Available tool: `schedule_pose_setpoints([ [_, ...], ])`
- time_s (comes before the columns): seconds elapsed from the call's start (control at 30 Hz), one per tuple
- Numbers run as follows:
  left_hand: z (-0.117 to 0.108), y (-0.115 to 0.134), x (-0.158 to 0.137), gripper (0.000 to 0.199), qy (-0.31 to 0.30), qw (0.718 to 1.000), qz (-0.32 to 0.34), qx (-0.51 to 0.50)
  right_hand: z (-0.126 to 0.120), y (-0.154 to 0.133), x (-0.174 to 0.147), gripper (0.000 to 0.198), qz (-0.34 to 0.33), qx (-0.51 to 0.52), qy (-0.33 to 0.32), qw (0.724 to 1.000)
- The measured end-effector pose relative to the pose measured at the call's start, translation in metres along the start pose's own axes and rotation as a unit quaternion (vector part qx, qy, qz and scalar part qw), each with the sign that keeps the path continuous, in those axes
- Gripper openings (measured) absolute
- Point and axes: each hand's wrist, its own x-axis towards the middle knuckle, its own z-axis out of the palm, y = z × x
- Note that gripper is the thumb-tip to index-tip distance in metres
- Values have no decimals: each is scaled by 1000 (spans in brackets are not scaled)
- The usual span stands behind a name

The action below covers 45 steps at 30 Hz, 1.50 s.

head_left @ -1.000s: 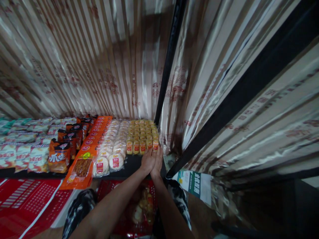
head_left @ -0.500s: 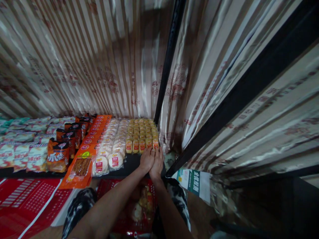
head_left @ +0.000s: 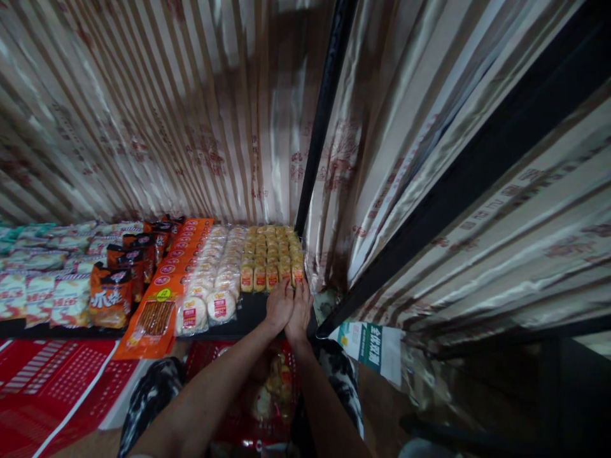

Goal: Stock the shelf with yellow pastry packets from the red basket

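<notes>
Side by side, my left hand (head_left: 279, 306) and my right hand (head_left: 298, 313) press against the front right end of a block of small wrapped yellow cakes (head_left: 268, 254). The fingers of each hand are held together. Their tips close on the front cakes, and a red-labelled cake (head_left: 296, 273) shows just above them. Parts of the front cakes are hidden by my fingers. To the left lie rows of round white pastries in clear wrap (head_left: 221, 305), the nearest with red labels.
Orange packs of brown sticks (head_left: 160, 312), orange-black bags (head_left: 111, 299) and white bags (head_left: 71, 302) line the dark shelf (head_left: 248, 318) further left. Red baskets (head_left: 48, 388) stand below. A black post (head_left: 324, 114) and a slanted black bar (head_left: 429, 172) flank patterned curtains (head_left: 214, 127).
Both hands have shifted very slightly forward against the yellow cakes. The rows of goods look the same.
</notes>
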Motion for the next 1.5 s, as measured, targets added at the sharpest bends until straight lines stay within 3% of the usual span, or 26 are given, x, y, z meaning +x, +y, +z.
schedule_pose_setpoints([
  [0.4,0,-14,-15,35,3,1000,24,0,-7,-5,-12,46,-31,47,17,998],
  [0.9,-19,-36,-71,25,-1,1000,31,-3,-15,-14,-75,40,-59,68,-20,996],
  [1.2,-17,-74,-113,19,17,998,53,19,-5,-4,-122,33,-104,67,3,992],
  [1.4,-5,-112,-134,29,-33,998,-35,36,10,17,-157,33,-76,16,-125,989],
  [1.5,1,-132,-135,34,-136,984,-82,77,24,26,-165,31,-59,-28,-192,979],
])
